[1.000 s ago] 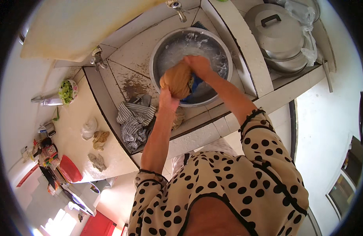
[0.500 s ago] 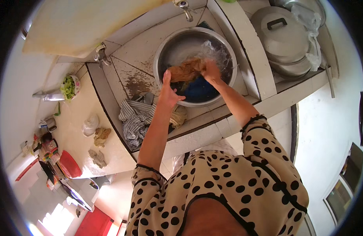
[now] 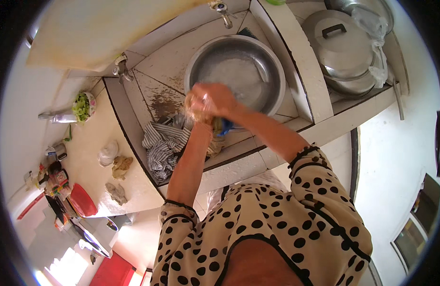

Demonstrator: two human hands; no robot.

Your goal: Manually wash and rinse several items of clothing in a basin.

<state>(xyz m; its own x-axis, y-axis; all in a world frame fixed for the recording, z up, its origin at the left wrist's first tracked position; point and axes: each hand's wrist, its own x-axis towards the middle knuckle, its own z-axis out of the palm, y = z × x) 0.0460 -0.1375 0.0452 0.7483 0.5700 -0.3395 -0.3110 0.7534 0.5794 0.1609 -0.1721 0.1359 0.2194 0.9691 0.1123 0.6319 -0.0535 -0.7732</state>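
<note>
At the near left rim of a metal basin (image 3: 191, 62), my two hands are together, blurred by motion, with wet shine around the fingers. My right hand (image 3: 219, 98) is closed round a wet cloth (image 3: 224, 127); a blue part and a tan part of it hang below the hands. My left hand (image 3: 196, 110) is pressed against the right one, closed on the same bundle and largely covered. Water stands in the basin. A striped grey-and-white cloth (image 3: 165, 145) lies heaped in the sink, left of my left forearm.
Two taps, one at the back (image 3: 223, 13) and one at the left (image 3: 122, 69), reach over the tiled sink (image 3: 155, 78). A lidded pot (image 3: 332, 47) stands right of the divider. Small crumpled cloths (image 3: 120, 168) and a bowl of greens (image 3: 84, 106) sit on the left counter.
Both hands have risen out of the basin and moved left to its rim, bringing the brown cloth and blue fabric along. The hands have come together, and the splashing in the basin has died down.
</note>
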